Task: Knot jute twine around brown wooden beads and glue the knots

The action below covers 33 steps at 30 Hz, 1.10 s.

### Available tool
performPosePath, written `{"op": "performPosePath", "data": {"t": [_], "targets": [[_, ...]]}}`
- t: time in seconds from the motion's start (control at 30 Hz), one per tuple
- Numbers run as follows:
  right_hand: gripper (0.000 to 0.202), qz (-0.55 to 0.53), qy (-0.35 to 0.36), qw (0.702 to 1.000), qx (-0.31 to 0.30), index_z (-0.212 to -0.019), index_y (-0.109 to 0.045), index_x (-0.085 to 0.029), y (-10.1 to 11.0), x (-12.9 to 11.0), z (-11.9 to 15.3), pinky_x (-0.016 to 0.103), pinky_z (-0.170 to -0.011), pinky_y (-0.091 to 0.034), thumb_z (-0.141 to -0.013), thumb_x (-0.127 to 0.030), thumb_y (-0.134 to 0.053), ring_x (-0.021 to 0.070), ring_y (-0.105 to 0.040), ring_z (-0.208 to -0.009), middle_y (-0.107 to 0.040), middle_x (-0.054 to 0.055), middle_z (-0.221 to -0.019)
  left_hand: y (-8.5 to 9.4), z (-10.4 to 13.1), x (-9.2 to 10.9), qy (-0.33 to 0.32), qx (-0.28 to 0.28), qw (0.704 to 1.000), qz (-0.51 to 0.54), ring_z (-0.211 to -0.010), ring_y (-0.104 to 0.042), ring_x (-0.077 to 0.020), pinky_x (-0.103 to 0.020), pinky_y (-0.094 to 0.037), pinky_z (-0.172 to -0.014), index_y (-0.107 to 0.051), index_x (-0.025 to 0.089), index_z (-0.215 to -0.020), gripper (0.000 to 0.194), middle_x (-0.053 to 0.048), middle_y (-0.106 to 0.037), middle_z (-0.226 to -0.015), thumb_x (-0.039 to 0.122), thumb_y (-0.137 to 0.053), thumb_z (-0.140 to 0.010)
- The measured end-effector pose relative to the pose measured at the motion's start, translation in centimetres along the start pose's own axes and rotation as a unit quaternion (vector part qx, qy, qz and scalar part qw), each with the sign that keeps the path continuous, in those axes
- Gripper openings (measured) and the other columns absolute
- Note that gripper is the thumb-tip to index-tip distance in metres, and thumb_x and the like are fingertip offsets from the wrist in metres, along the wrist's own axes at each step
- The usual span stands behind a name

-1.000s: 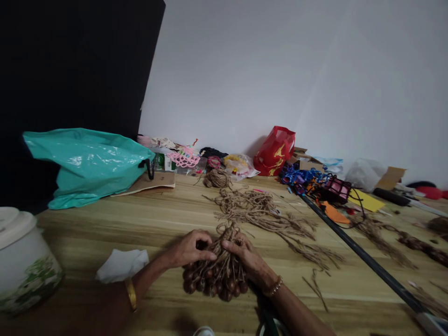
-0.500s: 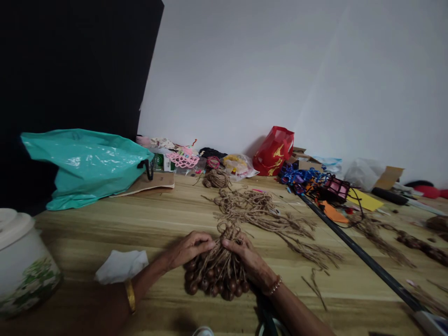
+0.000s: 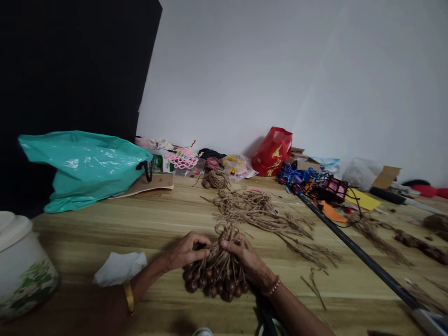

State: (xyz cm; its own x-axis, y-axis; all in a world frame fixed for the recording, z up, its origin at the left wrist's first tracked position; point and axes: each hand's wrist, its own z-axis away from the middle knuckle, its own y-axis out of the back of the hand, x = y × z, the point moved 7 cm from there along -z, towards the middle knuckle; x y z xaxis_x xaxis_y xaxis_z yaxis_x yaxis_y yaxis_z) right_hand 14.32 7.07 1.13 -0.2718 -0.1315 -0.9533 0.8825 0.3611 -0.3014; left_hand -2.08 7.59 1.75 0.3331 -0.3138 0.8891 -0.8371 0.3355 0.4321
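A bunch of brown twine cords (image 3: 224,256) is gathered between my two hands, with several round dark brown beads (image 3: 211,290) hanging at its lower end on the table. Small loops of twine stick up above my fingers at the top of the bunch. From the left, my left hand (image 3: 187,252) pinches cords at the bunch's side, thumb and fingertips together. My right hand (image 3: 247,256) is closed around the right side, its thumb laid across the cords near the top. The fingers behind the bunch are partly hidden.
Loose twine (image 3: 255,210) spreads behind the bunch, with a twine ball (image 3: 215,178) beyond. A dark bar (image 3: 357,247) crosses the table at right. White tissue (image 3: 121,268), a lidded white bucket (image 3: 24,266) and a teal bag (image 3: 91,163) lie left; a red bag (image 3: 273,151) stands behind.
My left hand's fingertips have shifted slightly down along the cords. My right hand keeps its hold on the bunch, which stays in nearly the same place.
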Motion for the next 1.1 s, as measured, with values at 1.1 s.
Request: {"op": "performPosePath", "data": {"t": [1.1], "targets": [[0.032, -0.003, 0.048, 0.999, -0.021, -0.091, -0.065, -0.016, -1.0, -1.8, -0.1, 0.028, -0.067, -0.051, -0.068, -0.03, -0.082, 0.0164, -0.064, -0.067, -0.067, 0.001, -0.076, -0.7, -0.6, 3.0, -0.007, 0.033, 0.995, 0.095, -0.079, -0.055, -0.019, -0.027, -0.044, -0.075, -0.065, 0.017, -0.078, 0.023, 0.0, -0.06, -0.074, 0.038, -0.07, -0.071]]}}
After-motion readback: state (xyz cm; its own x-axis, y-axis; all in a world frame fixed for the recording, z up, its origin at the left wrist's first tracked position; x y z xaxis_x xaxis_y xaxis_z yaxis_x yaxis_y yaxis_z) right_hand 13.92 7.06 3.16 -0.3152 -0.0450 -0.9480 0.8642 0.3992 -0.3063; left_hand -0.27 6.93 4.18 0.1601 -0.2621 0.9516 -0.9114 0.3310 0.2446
